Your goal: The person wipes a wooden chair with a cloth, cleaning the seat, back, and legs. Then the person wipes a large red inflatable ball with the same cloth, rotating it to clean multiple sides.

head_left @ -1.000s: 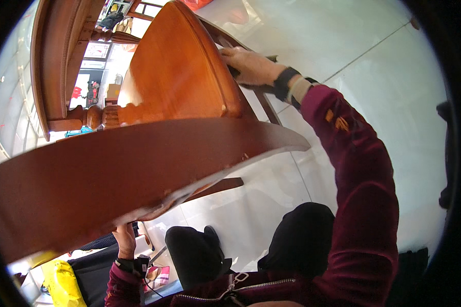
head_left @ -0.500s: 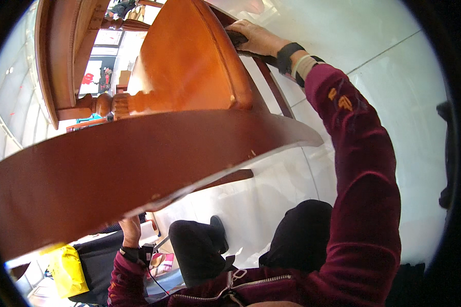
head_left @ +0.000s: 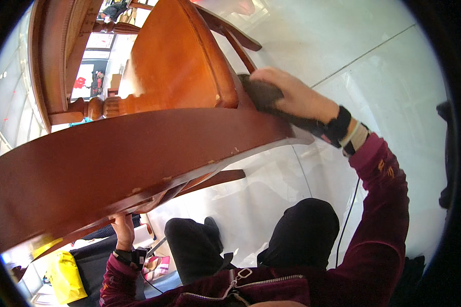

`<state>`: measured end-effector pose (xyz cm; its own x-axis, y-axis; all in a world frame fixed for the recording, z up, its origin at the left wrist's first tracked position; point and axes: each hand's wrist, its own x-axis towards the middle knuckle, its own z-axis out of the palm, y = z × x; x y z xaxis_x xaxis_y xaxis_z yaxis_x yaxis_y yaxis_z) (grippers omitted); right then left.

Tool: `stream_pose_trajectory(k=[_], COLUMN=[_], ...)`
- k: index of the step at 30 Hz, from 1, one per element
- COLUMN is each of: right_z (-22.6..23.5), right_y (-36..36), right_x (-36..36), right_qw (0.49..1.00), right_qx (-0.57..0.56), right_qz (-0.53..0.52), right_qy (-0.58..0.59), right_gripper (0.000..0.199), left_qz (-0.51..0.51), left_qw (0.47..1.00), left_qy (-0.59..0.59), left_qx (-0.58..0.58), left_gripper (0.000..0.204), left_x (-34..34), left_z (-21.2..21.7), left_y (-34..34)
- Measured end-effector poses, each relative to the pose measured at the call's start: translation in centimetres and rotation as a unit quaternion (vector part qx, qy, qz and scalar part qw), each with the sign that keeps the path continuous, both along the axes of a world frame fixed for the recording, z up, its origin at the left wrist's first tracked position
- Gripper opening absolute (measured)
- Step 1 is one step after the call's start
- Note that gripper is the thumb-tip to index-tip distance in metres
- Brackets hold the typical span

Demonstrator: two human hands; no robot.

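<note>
A wooden chair (head_left: 138, 153) lies tilted before me, its reddish-brown curved frame running across the view and its orange-brown seat (head_left: 174, 56) beyond. My right hand (head_left: 302, 97) is closed on a dark cloth (head_left: 264, 94), pressed to the frame near the seat's front right corner. The hand is a little blurred. At the lower left, my left hand (head_left: 123, 231) grips the underside edge of the chair's frame; its fingertips are partly hidden behind the wood. Small pale chips show along the frame's edge.
Another piece of carved wooden furniture (head_left: 54, 61) stands at the far left. A yellow bag (head_left: 66, 279) and black fabric (head_left: 95, 266) lie at the lower left. Pale floor tiles (head_left: 379, 87) spread to the right. A thin cable (head_left: 347, 220) hangs by my right arm.
My right hand has moved with the cloth toward me and to the right, from the chair's far side rail to the near frame corner. My left hand keeps its hold; the chair shifts slightly left in view.
</note>
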<state>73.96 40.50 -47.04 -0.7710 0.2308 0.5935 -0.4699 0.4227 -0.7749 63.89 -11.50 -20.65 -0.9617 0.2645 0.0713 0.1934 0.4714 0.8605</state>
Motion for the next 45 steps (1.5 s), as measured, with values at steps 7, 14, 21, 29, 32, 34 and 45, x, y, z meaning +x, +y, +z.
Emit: stream_pose_trajectory(k=[7,14,21,29,32,34,45], right_z=[1.3,0.6,1.9,5.6,9.2,10.3,7.3], right_y=[5.1,6.7,3.0,5.1,8.1,7.3,0.6], right_x=[-17.0,-20.5,-8.5,-5.2,-10.2,-12.1,3.1], right_qw=[0.977,0.983,0.997,0.900,0.911,0.898,0.920], right_qx=[0.118,0.038,0.046,-0.428,-0.400,-0.411,-0.356], right_qz=[-0.166,-0.132,-0.044,0.067,0.073,0.150,0.159], right_qy=[-0.056,-0.123,-0.045,0.054,0.069,0.055,-0.035], right_gripper=[0.046,0.050,0.043,0.039,0.041,0.044,0.065], left_qz=[-0.002,-0.020,-0.028,0.009,0.012,0.008,-0.030], left_qw=[1.000,1.000,0.997,0.999,0.998,0.999,0.997], left_qy=[-0.023,-0.004,0.011,0.023,0.006,0.006,-0.003], left_qx=[0.013,0.021,0.068,0.038,0.058,0.050,0.065], left_gripper=[0.047,0.046,0.049,0.050,0.052,0.052,0.049], left_x=[1.4,0.7,0.3,-0.5,-0.3,-0.2,-0.4], left_z=[0.5,0.1,-0.4,-0.7,-0.6,-0.5,-0.2], left_y=[1.0,1.2,1.1,0.7,1.0,1.4,1.1])
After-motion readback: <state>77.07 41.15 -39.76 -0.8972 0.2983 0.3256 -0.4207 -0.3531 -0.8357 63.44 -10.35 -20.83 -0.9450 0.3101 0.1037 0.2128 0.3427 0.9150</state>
